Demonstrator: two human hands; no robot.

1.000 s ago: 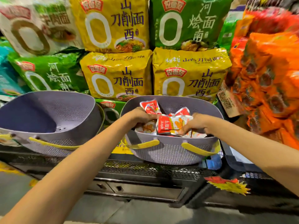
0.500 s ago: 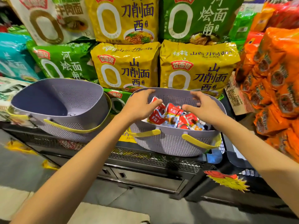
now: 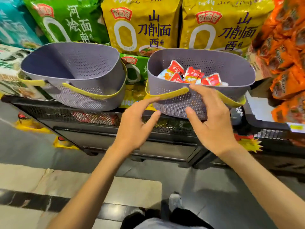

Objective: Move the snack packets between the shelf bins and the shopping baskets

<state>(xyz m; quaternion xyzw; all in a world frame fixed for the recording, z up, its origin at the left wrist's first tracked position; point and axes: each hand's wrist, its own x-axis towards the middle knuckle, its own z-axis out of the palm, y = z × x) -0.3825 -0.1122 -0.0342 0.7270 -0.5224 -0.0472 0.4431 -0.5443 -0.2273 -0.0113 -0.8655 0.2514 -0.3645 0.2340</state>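
At the noodle shelf, I am holding the left hand (image 3: pixel 137 124) and right hand (image 3: pixel 212 124) spread and empty, just in front of the right-hand lavender perforated plastic basket (image 3: pixel 214 63), whose long axis is running left to right across the view. The small red-and-white snack packets (image 3: pixel 189 75), at least five showing, are lying heaped inside it, beyond the near wall, the right hand being nearer. I am counting two baskets; the left lavender basket (image 3: pixel 74 63) is showing no packets.
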